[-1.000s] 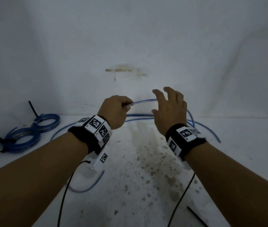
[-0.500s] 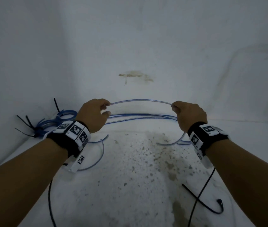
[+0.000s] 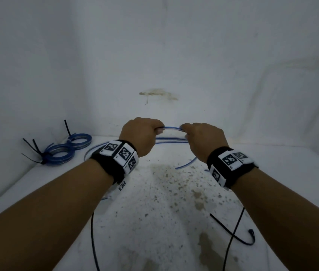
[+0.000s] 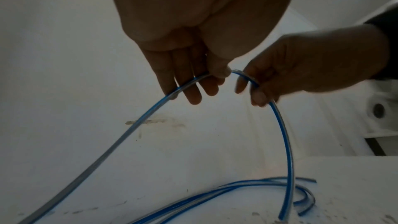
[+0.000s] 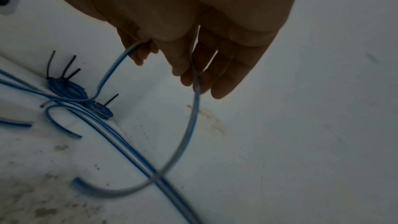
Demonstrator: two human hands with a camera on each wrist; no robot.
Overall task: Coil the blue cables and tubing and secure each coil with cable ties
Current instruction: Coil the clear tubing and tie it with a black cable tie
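Observation:
A length of blue-and-clear tubing (image 3: pixel 172 127) arches between my two hands above the white table. My left hand (image 3: pixel 142 133) pinches it between thumb and fingers (image 4: pixel 193 89). My right hand (image 3: pixel 203 135) grips it a short way to the right, and from there the tubing (image 4: pixel 284 142) drops in a curve to the table. More loose blue tubing (image 4: pixel 247 186) lies on the table under the hands, also seen as tubing (image 5: pixel 129 144) in the right wrist view. Two finished blue coils (image 3: pixel 64 151) bound with black cable ties lie at the far left.
A loose black cable tie (image 3: pixel 232 231) lies on the table at the near right. Thin black wrist-camera leads (image 3: pixel 93 241) hang from both arms. White walls (image 3: pixel 154 55) close in the back and left. The table surface (image 3: pixel 164 202) is stained with brown specks.
My hands have come closer together along the tubing, so the raised span between them is much shorter. A second ago my right hand was open beside the tubing; now it grips it.

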